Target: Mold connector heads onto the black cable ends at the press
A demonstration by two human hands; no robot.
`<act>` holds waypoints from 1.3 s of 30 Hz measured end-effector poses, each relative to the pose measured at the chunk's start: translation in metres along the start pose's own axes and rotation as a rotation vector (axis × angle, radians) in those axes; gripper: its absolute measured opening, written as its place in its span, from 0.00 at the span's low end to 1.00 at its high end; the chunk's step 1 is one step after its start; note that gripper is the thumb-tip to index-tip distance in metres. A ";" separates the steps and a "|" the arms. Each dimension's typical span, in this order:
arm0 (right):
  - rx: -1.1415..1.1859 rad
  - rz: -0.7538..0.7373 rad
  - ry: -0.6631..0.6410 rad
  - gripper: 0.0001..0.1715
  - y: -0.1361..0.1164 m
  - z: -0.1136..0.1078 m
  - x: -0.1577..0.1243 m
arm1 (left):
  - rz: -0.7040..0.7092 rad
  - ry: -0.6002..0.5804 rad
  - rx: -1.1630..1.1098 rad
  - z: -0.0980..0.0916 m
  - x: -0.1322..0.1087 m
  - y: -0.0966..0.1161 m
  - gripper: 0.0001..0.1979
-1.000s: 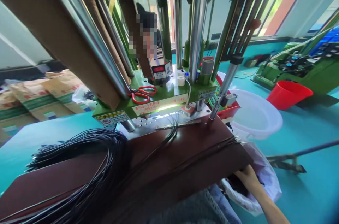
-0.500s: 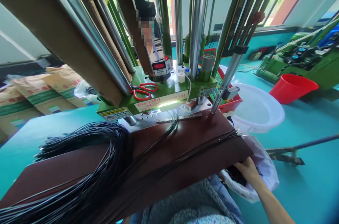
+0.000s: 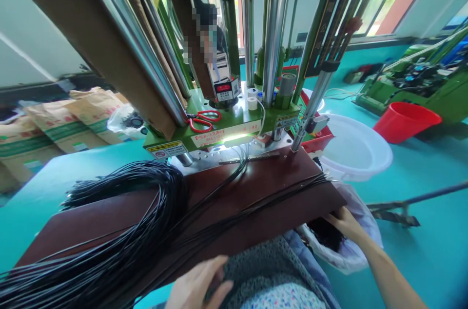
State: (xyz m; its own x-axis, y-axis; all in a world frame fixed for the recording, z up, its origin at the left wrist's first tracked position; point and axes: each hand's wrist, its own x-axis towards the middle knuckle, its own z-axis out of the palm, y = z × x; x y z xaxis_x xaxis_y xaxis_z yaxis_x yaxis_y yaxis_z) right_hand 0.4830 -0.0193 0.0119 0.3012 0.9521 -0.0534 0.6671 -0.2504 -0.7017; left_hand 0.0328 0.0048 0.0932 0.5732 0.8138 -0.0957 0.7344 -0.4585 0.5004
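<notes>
My left hand (image 3: 201,282) is low in the view, in front of the brown tabletop (image 3: 270,223) and near my lap. Its thumb and fingers are apart, with nothing seen between them. On the far right my right hand (image 3: 345,224) reaches over a white-lined basket (image 3: 367,245) holding black pieces (image 3: 327,235). The table edge and the hand itself hide those fingertips. A thick bundle of black cables (image 3: 146,221) curves across the left of the table. Thinner cables (image 3: 278,197) run right, their bare ends near the corner. Several cables (image 3: 234,170) lead under the green press (image 3: 237,124).
Red-handled scissors (image 3: 204,121) lie on the press ledge. Steel columns (image 3: 276,31) rise above it. Behind the basket stands a wide white tub (image 3: 383,153), with a red bucket (image 3: 405,124) farther back. Paper sacks (image 3: 54,124) are at the left.
My left hand has come into view at the bottom. My right hand has stayed at the basket, shifting slightly. The whole view has moved a little.
</notes>
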 end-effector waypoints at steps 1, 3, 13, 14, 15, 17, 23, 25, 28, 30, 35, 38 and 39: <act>-0.088 -0.029 -0.025 0.26 -0.003 -0.004 0.001 | 0.075 0.118 0.050 -0.004 0.020 0.016 0.17; -0.283 -0.059 -0.120 0.22 -0.012 -0.015 0.001 | 0.097 0.250 0.196 -0.010 0.061 0.044 0.19; 0.122 -0.157 -0.513 0.26 -0.109 -0.034 -0.058 | 0.117 -0.057 0.525 -0.012 0.129 0.069 0.08; 0.291 -0.155 -0.555 0.24 -0.122 -0.025 -0.061 | 0.111 -0.045 0.538 -0.011 0.130 0.069 0.09; 0.489 -0.135 -0.597 0.23 -0.134 -0.014 -0.062 | 0.099 -0.031 0.545 -0.011 0.131 0.069 0.10; 0.935 -0.012 -0.607 0.24 -0.154 0.010 -0.056 | 0.078 -0.018 0.550 -0.012 0.132 0.069 0.12; 1.638 0.328 -0.251 0.11 -0.184 0.028 0.009 | 0.103 -0.049 0.538 -0.011 0.110 0.080 0.14; 1.646 0.324 -0.166 0.09 -0.187 0.014 0.027 | 0.101 -0.079 0.518 -0.002 0.095 0.086 0.16; 1.504 0.208 -0.192 0.08 -0.189 -0.006 0.033 | 0.107 -0.256 0.422 0.013 0.072 0.087 0.17; 1.349 0.072 -0.362 0.10 -0.192 -0.013 0.026 | 0.095 -0.441 0.328 0.020 0.060 0.084 0.14; 0.939 -0.392 -0.767 0.19 -0.208 -0.007 0.007 | 0.180 -0.581 -0.540 0.014 0.063 0.087 0.18; 0.759 -0.523 -0.828 0.18 -0.216 0.007 0.004 | 0.187 -0.354 -1.347 0.014 0.087 0.108 0.23; 0.728 -0.502 -0.845 0.18 -0.218 0.011 0.004 | 0.139 -0.247 -1.536 0.016 0.096 0.116 0.22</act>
State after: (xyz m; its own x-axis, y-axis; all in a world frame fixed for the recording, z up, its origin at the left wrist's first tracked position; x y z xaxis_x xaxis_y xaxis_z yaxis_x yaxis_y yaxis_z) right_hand 0.3313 0.0412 0.1563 -0.5981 0.7971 0.0836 -0.0368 0.0769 -0.9964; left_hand 0.1784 0.0241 0.1283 0.7587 0.6506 -0.0326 -0.3000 0.3935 0.8690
